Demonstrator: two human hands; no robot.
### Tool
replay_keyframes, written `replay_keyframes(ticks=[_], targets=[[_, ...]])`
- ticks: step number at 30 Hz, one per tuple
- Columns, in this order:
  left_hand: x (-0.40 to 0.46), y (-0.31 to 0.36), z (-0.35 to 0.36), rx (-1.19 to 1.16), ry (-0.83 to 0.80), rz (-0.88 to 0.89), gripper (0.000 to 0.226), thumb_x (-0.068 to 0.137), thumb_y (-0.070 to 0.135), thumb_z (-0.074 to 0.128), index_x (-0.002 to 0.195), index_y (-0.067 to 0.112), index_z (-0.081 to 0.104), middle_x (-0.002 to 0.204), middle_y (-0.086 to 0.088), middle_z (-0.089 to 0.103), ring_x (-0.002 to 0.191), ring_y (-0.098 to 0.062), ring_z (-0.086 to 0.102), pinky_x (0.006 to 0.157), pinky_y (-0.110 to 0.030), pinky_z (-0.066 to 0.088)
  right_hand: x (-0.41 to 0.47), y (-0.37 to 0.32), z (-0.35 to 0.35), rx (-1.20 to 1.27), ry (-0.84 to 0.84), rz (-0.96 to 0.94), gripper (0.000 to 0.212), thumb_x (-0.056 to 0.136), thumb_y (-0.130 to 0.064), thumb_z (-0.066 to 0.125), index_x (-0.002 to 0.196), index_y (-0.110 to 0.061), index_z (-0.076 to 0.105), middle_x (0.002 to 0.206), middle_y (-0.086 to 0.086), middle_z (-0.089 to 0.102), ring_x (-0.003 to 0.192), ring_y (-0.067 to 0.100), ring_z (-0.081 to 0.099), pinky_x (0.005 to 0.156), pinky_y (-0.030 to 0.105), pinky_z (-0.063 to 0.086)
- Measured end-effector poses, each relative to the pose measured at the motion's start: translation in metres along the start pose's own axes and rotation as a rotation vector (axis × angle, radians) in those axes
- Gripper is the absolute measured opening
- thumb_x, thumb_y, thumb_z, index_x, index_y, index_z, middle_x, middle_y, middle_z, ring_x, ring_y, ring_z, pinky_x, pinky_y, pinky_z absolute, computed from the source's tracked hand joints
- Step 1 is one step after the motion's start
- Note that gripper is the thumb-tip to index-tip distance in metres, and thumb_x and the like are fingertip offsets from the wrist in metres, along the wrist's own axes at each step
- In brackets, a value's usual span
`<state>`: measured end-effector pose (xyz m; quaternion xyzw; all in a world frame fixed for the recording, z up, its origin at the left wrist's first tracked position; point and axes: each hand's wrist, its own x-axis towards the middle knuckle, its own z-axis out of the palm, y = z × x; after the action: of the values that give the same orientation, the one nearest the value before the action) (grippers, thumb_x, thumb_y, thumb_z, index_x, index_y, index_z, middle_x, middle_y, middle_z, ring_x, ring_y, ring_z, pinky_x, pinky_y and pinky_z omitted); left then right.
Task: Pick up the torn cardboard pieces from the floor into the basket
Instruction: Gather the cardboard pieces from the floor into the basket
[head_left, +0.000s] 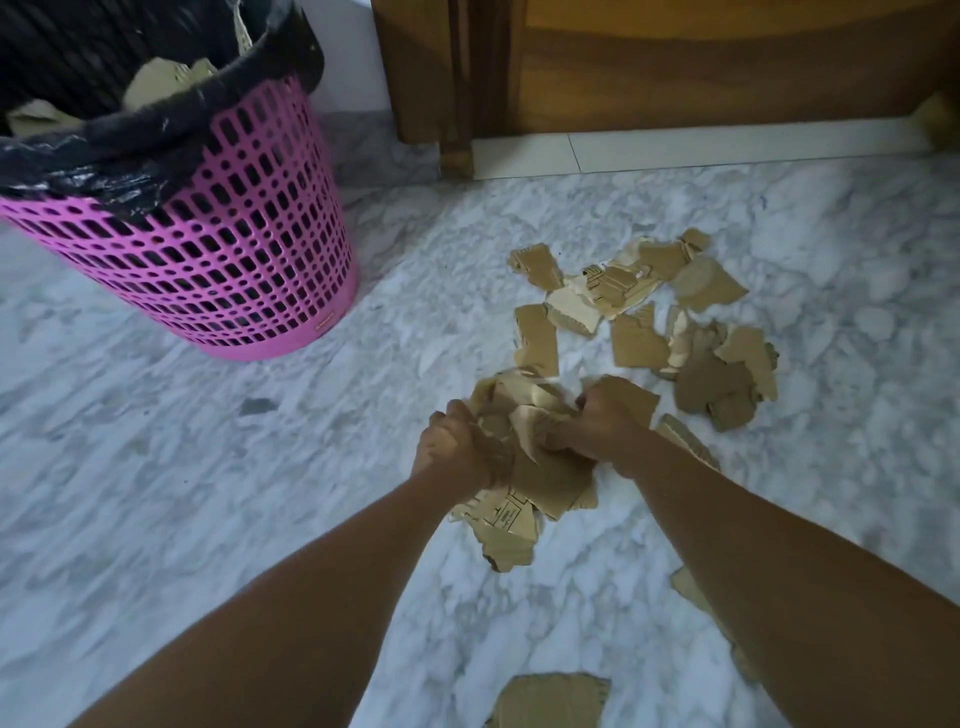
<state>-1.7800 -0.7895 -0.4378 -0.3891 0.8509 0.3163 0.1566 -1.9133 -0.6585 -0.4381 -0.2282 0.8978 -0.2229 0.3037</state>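
Cardboard pieces (540, 467) in both hands

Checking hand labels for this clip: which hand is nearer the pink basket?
Left. The left hand grips the cardboard bundle on the side toward the pink basket; the right hand grips its far side.

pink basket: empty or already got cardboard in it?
Not empty. Torn brown cardboard pieces show inside the black liner of the pink plastic mesh basket. How full, cannot tell.

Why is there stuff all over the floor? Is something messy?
Yes. Torn cardboard pieces lie scattered over the marble floor instead of in the pink basket. Left hand and right hand grip a bunch of them.
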Motion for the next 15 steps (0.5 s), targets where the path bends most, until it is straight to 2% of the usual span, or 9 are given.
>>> replay_keyframes(ticks=[2,4,5,7,9,11,12,15], targets=[[0.001,-0.002,0.001,-0.151,0.016,-0.051,0.06,0.071,0.012,0.075,0.116,0.016,0.035,0.107,-0.01,0.055,0.085,-0.021,0.053,0.063,-0.03,0.045,0.003,-0.001,0.001,0.052,-0.037,0.025,0.028,0.07,-0.031,0.085,0.077,-0.011,0.067,0.077,0.003,0.063,0.077,0.015,0.057,0.055,0.018,0.04],[0.004,-0.003,0.0,-0.243,0.015,-0.108,0.067,0.069,0.01,0.078,0.118,0.018,0.033,0.1,-0.008,0.056,0.082,-0.021,0.054,0.062,-0.03,0.048,0.007,-0.004,0.002,0.21,-0.106,0.079,0.025,0.076,-0.031,0.079,0.09,-0.011,0.071,0.089,0.003,0.068,0.087,0.016,0.062,0.074,0.028,0.049],[0.004,-0.003,0.0,-0.272,0.02,-0.13,0.068,0.069,0.009,0.078,0.12,0.018,0.034,0.097,-0.007,0.055,0.083,-0.021,0.054,0.065,-0.03,0.049,0.008,-0.006,0.002,0.292,-0.127,0.087,0.02,0.079,-0.031,0.076,0.085,-0.012,0.071,0.086,0.001,0.07,0.087,0.016,0.064,0.078,0.031,0.051],[0.002,-0.005,-0.002,-0.312,0.001,-0.16,0.063,0.071,0.008,0.076,0.12,0.019,0.037,0.094,-0.005,0.055,0.084,-0.021,0.057,0.064,-0.03,0.052,0.01,-0.009,0.0,0.306,-0.127,0.06,0.015,0.08,-0.028,0.075,0.074,-0.017,0.067,0.081,-0.001,0.069,0.083,0.016,0.065,0.078,0.031,0.051],[0.002,-0.009,-0.004,-0.349,-0.041,-0.156,0.057,0.071,0.006,0.075,0.118,0.018,0.044,0.103,-0.007,0.06,0.093,-0.024,0.063,0.069,-0.033,0.056,0.01,-0.011,-0.004,0.223,-0.166,0.066,0.017,0.075,-0.028,0.078,0.084,-0.019,0.066,0.093,0.003,0.067,0.09,0.019,0.063,0.081,0.034,0.052],[0.001,-0.014,-0.009,-0.356,-0.063,-0.143,0.048,0.072,0.005,0.075,0.113,0.016,0.054,0.107,-0.009,0.064,0.097,-0.024,0.064,0.074,-0.033,0.056,0.008,-0.012,-0.01,0.244,-0.199,0.101,0.032,0.069,-0.025,0.084,0.096,-0.016,0.068,0.098,0.002,0.067,0.09,0.018,0.062,0.071,0.031,0.052],[0.001,-0.016,-0.013,-0.369,-0.072,-0.134,0.043,0.072,0.004,0.074,0.111,0.015,0.058,0.107,-0.01,0.066,0.095,-0.024,0.065,0.073,-0.033,0.056,0.009,-0.012,-0.012,0.29,-0.201,0.117,0.034,0.067,-0.022,0.086,0.096,-0.017,0.069,0.096,0.0,0.067,0.089,0.017,0.063,0.068,0.029,0.051],[0.001,-0.017,-0.029,-0.413,-0.097,-0.099,0.041,0.072,0.0,0.073,0.109,0.012,0.061,0.105,-0.009,0.066,0.081,-0.021,0.061,0.066,-0.026,0.051,0.007,-0.016,-0.018,0.428,-0.224,0.129,0.021,0.07,-0.013,0.085,0.083,-0.022,0.072,0.092,0.0,0.07,0.089,0.019,0.065,0.074,0.029,0.056]])
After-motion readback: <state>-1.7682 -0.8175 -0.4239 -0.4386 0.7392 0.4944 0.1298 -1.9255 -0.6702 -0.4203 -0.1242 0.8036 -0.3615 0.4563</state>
